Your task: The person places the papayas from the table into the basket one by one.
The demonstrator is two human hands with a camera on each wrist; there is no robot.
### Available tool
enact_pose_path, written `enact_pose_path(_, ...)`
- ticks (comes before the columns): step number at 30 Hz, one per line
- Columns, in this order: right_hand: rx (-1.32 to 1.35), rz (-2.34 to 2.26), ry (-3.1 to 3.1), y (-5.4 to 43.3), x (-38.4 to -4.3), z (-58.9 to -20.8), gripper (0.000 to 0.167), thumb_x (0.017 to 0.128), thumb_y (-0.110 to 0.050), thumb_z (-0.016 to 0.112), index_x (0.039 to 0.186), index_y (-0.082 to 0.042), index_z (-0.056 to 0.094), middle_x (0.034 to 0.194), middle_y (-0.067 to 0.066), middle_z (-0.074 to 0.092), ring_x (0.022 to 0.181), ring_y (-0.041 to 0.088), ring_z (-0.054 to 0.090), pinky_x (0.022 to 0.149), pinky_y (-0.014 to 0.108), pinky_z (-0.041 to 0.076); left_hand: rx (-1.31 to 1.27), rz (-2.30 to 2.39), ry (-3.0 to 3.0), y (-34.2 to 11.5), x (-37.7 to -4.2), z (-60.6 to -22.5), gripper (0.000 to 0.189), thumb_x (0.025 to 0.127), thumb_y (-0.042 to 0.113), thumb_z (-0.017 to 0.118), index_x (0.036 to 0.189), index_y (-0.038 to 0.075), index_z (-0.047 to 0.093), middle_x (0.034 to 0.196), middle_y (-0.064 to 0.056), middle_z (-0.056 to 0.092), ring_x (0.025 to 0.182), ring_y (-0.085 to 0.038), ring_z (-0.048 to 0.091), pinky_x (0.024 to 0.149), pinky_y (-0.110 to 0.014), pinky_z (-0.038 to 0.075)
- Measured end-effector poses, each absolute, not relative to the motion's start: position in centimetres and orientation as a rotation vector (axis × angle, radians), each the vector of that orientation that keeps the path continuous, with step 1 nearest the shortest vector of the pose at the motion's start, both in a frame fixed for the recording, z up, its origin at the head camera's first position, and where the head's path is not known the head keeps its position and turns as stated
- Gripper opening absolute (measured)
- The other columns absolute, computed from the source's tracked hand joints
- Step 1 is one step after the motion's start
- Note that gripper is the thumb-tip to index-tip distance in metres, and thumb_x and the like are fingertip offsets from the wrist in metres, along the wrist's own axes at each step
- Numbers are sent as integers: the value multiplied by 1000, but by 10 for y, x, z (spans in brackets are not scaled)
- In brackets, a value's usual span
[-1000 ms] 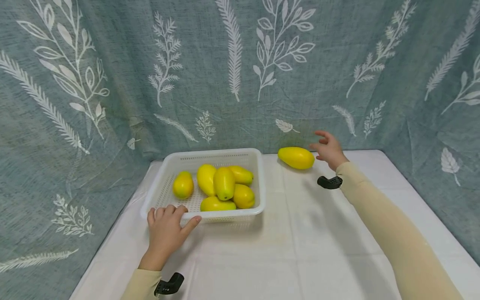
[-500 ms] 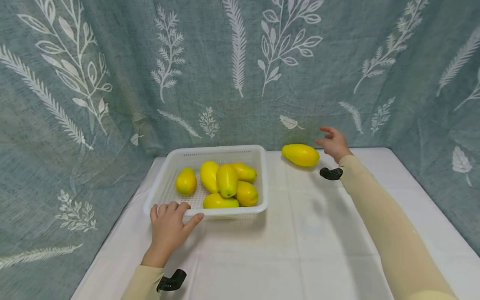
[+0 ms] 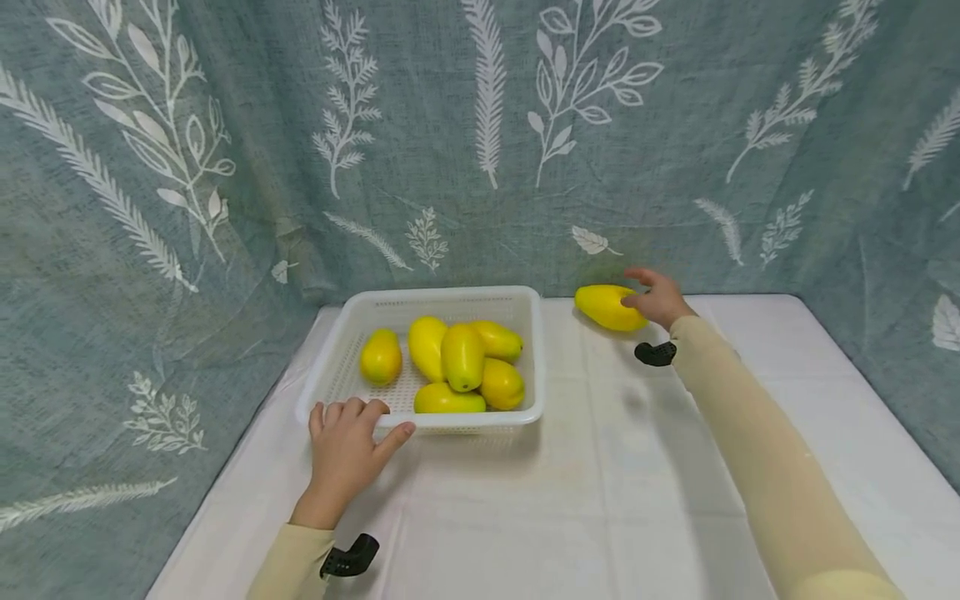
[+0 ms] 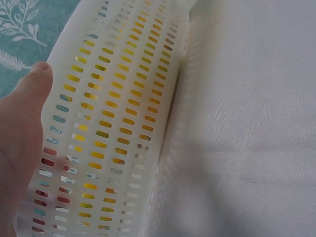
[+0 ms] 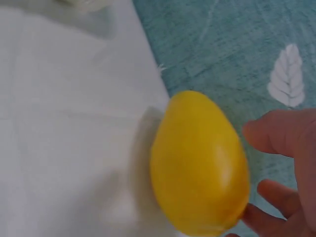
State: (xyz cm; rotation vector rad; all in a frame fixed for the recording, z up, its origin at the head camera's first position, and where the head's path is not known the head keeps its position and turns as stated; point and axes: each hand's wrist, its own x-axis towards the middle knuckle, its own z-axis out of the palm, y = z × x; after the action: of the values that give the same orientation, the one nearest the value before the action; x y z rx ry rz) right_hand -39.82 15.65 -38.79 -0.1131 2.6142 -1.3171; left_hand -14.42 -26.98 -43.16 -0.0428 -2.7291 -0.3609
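Note:
My left hand (image 3: 343, 454) holds the near rim of a white plastic basket (image 3: 480, 419) at its left corner, fingers over the rim and thumb outside. In the left wrist view, the thumb (image 4: 35, 84) lies along the slotted wall, and fingers show pinkish through the slots. At the back edge of the table lies a single yellow mango (image 3: 603, 307). My right hand (image 3: 663, 304) reaches to its right end with fingers spread. The right wrist view shows the fingers (image 5: 276, 131) beside the mango, one fingertip right at its lower side.
Several yellow mangoes (image 3: 462, 357) lie in the basket, most grouped to the right, one alone at left (image 3: 381, 357). A white cloth covers the table (image 3: 540, 508). A grey-green curtain (image 3: 450, 108) with white leaf patterns hangs close behind and at both sides.
My right hand has come down and left, so its fingers now overlap the lone mango's right end. The left hand stays on the basket rim. The whole view has shifted slightly.

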Motion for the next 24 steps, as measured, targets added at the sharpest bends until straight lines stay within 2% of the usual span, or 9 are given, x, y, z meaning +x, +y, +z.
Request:
enact_pose_path(9,-230,-1122,2659,148,-397,-408,59,99,-13,60,155,-8,40,166,24,26,154,46,19,124,61,21,-59,-352,-2712,-267,-145,-431,44,89,48,72,105,7,70,99,-16,66,105,-45,56,109,-72,22)
enact_pose_path(20,-197,-1142,2779,144,-404,-428,67,95,-7,63,156,-7,37,157,34,27,145,52,28,120,64,27,-51,-331,-2705,-270,-146,-433,44,88,47,74,105,7,70,98,-16,65,103,-45,55,109,-71,22)
enact_pose_path(24,-205,-1178,2768,143,-404,-431,67,96,-7,62,156,-6,34,160,32,27,147,51,29,121,63,27,-47,-321,-2703,-271,-144,-433,43,88,47,73,104,7,70,98,-16,65,103,-44,56,109,-71,22)
